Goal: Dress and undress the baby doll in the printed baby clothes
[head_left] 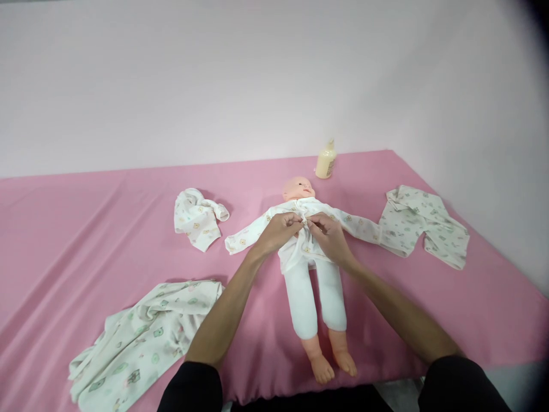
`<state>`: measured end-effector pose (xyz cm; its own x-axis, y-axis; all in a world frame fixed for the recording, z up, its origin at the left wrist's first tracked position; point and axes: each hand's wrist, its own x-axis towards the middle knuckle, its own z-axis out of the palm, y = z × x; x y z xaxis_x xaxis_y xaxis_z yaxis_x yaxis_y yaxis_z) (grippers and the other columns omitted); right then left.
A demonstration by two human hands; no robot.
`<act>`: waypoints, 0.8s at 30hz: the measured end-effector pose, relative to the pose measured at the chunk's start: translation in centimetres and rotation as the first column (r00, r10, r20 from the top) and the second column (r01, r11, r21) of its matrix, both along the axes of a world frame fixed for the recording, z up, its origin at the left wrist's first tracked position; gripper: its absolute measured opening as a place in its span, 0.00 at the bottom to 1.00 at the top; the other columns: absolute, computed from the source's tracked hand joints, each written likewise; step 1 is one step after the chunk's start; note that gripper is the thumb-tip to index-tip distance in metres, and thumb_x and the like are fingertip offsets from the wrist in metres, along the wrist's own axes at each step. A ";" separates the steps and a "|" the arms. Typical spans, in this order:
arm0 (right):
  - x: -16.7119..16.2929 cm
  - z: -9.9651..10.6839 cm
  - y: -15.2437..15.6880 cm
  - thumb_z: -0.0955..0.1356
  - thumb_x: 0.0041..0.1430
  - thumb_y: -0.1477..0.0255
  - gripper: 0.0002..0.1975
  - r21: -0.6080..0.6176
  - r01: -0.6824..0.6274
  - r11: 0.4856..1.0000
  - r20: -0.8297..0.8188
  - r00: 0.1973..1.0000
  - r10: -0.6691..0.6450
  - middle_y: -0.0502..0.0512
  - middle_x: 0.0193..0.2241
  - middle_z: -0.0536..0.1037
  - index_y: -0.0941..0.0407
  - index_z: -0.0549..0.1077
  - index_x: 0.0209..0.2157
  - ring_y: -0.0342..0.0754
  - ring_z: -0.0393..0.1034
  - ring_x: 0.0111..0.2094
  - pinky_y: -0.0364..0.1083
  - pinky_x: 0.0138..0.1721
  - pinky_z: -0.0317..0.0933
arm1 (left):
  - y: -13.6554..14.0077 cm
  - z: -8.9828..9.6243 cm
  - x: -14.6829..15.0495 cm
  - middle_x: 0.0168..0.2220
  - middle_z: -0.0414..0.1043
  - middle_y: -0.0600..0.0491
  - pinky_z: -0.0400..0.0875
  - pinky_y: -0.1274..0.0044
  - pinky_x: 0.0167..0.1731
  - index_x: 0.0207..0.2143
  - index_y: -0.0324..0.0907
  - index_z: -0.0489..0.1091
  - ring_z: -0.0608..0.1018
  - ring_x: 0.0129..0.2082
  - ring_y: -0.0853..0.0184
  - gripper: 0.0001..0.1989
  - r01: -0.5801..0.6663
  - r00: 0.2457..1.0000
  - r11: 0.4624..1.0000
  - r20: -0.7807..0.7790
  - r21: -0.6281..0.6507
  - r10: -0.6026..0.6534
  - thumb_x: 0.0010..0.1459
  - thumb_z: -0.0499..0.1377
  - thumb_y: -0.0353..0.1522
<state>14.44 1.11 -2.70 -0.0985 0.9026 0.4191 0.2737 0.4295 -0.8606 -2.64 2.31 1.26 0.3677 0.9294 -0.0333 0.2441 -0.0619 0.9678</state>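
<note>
Left hand (281, 230) + right hand (328, 233) | both pinching soft printed shirt (305, 249) | smooth, round-headed doll (295, 189)

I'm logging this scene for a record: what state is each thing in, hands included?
Baby doll, lying on its back
Bear-print top, on the doll, sleeves spread wide
Left hand, fingers pinched at the top's front
Right hand, likewise
Pump bottle, upright
Small printed garment at left, bunched
Printed garment at right, spread out
Large printed cloth, rumpled
Pink tablecloth, wrinkled
</note>
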 end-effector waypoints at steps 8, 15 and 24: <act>-0.6 0.3 -0.9 0.63 0.64 0.75 0.09 0.162 0.037 0.986 0.133 0.989 -0.059 0.55 0.38 0.76 0.54 0.74 0.40 0.48 0.71 0.41 0.49 0.44 0.65 | -0.5 0.4 0.1 0.25 0.64 0.57 0.66 0.82 0.30 0.25 0.38 0.64 0.69 0.27 0.75 0.11 -0.004 0.999 1.000 -0.054 0.031 0.006 0.57 0.55 0.36; -1.2 -0.2 -1.3 0.62 0.64 0.76 0.09 0.234 0.084 0.969 0.153 0.981 -0.122 0.57 0.38 0.75 0.54 0.73 0.39 0.49 0.71 0.39 0.49 0.41 0.67 | -1.0 0.6 0.5 0.22 0.60 0.58 0.58 0.82 0.23 0.23 0.39 0.59 0.64 0.23 0.76 0.12 -0.043 0.989 0.995 -0.137 0.085 0.054 0.57 0.53 0.35; -1.4 -1.2 -0.9 0.63 0.61 0.76 0.08 0.237 0.146 0.961 0.133 0.975 -0.180 0.56 0.37 0.75 0.54 0.73 0.39 0.48 0.72 0.37 0.48 0.38 0.68 | -1.0 0.4 0.8 0.23 0.62 0.57 0.56 0.80 0.23 0.23 0.40 0.58 0.64 0.23 0.74 0.11 -0.046 0.976 0.993 -0.207 0.105 0.067 0.56 0.51 0.35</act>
<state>13.09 0.20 -3.91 -0.0359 0.7963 0.6038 0.4757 0.5450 -0.6904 -1.80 1.28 1.67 0.3089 0.9510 -0.0112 0.4470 -0.1347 0.8843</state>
